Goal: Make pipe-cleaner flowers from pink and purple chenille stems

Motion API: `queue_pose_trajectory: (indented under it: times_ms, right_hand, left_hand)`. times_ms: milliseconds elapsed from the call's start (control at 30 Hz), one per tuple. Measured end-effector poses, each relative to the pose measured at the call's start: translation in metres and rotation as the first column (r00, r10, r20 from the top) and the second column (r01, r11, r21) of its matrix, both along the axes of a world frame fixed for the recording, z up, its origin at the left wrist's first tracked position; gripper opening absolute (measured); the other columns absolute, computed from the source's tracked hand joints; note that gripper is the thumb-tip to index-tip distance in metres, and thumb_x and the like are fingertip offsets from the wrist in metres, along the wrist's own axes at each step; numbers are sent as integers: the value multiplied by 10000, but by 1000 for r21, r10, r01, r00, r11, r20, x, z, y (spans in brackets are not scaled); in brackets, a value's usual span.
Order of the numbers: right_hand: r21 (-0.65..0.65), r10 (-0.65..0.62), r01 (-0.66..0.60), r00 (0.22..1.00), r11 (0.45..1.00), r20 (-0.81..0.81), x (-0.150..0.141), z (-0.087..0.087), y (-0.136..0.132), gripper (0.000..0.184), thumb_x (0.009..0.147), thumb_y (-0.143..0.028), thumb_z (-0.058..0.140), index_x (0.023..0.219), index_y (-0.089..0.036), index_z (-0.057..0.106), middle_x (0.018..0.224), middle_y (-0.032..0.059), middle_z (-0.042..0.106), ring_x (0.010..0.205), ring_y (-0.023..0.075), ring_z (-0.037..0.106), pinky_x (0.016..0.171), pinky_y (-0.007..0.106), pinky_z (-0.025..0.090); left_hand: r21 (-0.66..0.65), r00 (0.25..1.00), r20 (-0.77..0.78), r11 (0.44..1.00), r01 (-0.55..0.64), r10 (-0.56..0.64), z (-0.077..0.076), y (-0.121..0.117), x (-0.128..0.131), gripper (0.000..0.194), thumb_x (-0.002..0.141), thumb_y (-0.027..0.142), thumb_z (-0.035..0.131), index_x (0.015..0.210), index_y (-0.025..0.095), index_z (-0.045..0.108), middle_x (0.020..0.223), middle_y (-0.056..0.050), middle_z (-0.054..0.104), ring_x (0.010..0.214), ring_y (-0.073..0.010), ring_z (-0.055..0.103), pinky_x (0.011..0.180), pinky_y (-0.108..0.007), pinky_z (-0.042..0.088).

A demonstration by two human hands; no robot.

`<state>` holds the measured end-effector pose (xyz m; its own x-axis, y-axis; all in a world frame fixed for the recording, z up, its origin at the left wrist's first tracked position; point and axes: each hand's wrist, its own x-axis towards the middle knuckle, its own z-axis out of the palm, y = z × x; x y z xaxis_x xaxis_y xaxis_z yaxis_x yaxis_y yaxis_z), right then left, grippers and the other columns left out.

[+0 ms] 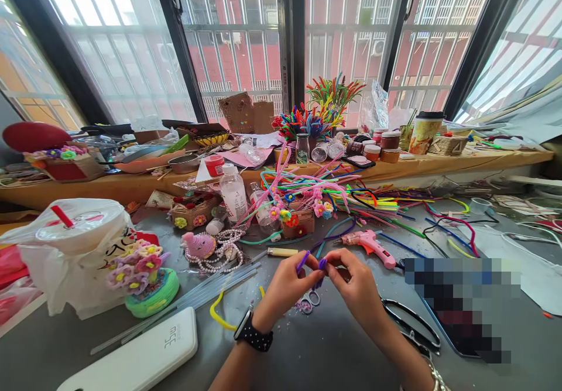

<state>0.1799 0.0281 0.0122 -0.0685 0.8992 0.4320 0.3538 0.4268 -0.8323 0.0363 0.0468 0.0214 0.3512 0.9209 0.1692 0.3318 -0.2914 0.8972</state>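
A purple pipe cleaner [302,261] is pinched between both hands above the middle of the table. My left hand [290,283] grips it with thumb and fingers, and one length sticks up past the index finger. My right hand [351,277] pinches the bent, bunched part of the same pipe cleaner, its fingertips close to my left thumb. Below the hands lie small scissors [311,302], partly hidden, among tiny pink scraps. A pink glue gun [371,246] rests just beyond my right hand. Left of my left wrist is a bent yellow pipe cleaner [219,312].
Black-handled pliers [413,323] and a phone [452,309] lie to the right. At left are a white power bank [140,356], clear glue sticks [202,300], a green flowerpot piece [153,294] and a bagged drink cup [79,244]. Many coloured pipe cleaners [386,203] lie beyond the hands.
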Motion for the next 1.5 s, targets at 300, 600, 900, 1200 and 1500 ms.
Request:
queue_pose_trajectory:
  times_ms: [300, 600, 900, 1200, 1500]
  right_hand:
    - [54, -51, 51, 999, 997, -10, -3, -6, -2, 108, 798, -195, 422, 868, -185, 502, 810, 44, 544, 741, 154, 536, 649, 263, 478]
    - [0, 43, -44, 997, 999, -59, -5, -4, -3, 210, 807, -304, 438, 948, -176, 525, 879, 59, 579, 802, 157, 552, 679, 254, 467]
    - [-212, 357, -366, 931, 906, -79, -22, -3, -14, 216, 761, -325, 516, 888, -160, 573, 720, 28, 617, 609, 131, 575, 568, 228, 467]
    - [-168, 179, -184, 983, 968, -44, -11, -4, -4, 166, 772, -273, 485, 799, -159, 603, 662, 21, 607, 569, 122, 562, 533, 214, 453]
    - [-285, 198, -256, 956, 924, -216, 7, 3, 6, 225, 734, -352, 525, 784, -153, 617, 610, 10, 586, 517, 106, 536, 503, 209, 459]
  left_hand:
    - [-142, 982, 136, 978, 150, -131, -5, 1, 0, 183, 708, 315, 544, 744, 140, 589, 636, -8, 559, 556, -105, 475, 513, -205, 355]
    - [-269, 825, 560, 958, 98, 73, 18, -2, -6, 176, 725, 313, 539, 716, 140, 511, 591, 23, 549, 347, -5, 249, 351, -157, 160]
    - [-287, 503, 839, 954, 86, 207, 22, -1, -8, 152, 707, 267, 577, 696, 164, 466, 635, 44, 472, 403, -8, 287, 388, -138, 258]
    - [-249, 522, 831, 968, 38, 193, 20, 4, -13, 136, 679, 204, 605, 793, 162, 545, 774, 0, 570, 617, -71, 518, 557, -186, 411]
    - [-221, 675, 674, 954, -203, 300, 22, 12, -36, 367, 609, 182, 665, 939, 178, 504, 980, -30, 586, 808, -157, 601, 730, -272, 461]
